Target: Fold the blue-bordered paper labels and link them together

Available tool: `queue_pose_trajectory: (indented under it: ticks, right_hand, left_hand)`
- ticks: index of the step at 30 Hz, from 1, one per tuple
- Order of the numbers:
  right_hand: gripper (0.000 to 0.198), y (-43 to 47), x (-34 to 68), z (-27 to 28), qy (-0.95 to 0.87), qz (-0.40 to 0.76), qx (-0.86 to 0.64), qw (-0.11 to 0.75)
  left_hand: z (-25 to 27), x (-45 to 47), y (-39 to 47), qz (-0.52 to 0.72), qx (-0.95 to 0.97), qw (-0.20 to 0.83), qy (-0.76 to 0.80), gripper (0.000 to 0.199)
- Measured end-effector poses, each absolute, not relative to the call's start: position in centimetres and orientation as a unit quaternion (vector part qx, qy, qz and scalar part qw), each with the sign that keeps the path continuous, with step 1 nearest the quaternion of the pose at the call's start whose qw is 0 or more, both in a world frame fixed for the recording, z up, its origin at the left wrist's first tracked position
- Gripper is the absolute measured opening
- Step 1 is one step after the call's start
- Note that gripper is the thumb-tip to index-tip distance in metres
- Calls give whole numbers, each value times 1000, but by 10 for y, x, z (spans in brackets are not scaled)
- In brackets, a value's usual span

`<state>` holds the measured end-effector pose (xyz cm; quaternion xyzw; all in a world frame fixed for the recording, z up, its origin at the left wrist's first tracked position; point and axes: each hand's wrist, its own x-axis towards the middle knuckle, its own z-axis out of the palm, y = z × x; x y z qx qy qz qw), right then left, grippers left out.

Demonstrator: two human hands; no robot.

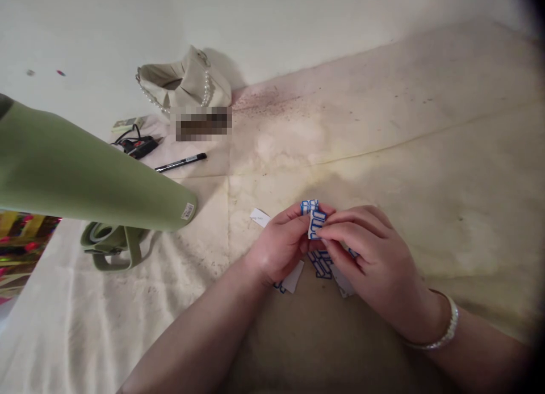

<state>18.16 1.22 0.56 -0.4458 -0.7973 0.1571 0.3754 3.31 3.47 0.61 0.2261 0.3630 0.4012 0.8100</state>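
My left hand [276, 240] is closed on a small white paper cutout with blue-outlined shapes [309, 205]. Overlapping it in front is a second blue-outlined paper cutout [316, 225], pinched between the thumb and fingers of my right hand [372, 252]. The two hands meet fingertip to fingertip above the cloth. More blue-outlined cutouts [321, 265] lie below the hands, partly covered by them. A plain white piece [293, 277] shows under my left wrist. Just beyond my left hand rests a white slip [259, 217] with faint print.
A large green bottle [85, 172] stands at the left, near a green strapped lid [113, 249]. Behind it are a black pen [183, 162], a dark corded object [142, 148] and a cream handbag [187, 87] against the wall. A creased, stained cloth [409, 172] covers the table.
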Motion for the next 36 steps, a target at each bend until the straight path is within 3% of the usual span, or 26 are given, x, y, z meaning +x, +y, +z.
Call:
queue_pose_trajectory:
  ticks: [36]
  right_hand:
    - [10, 15, 180, 2, -765, 159, -471, 409]
  left_hand:
    - [2, 31, 36, 386, 257, 823, 329, 25]
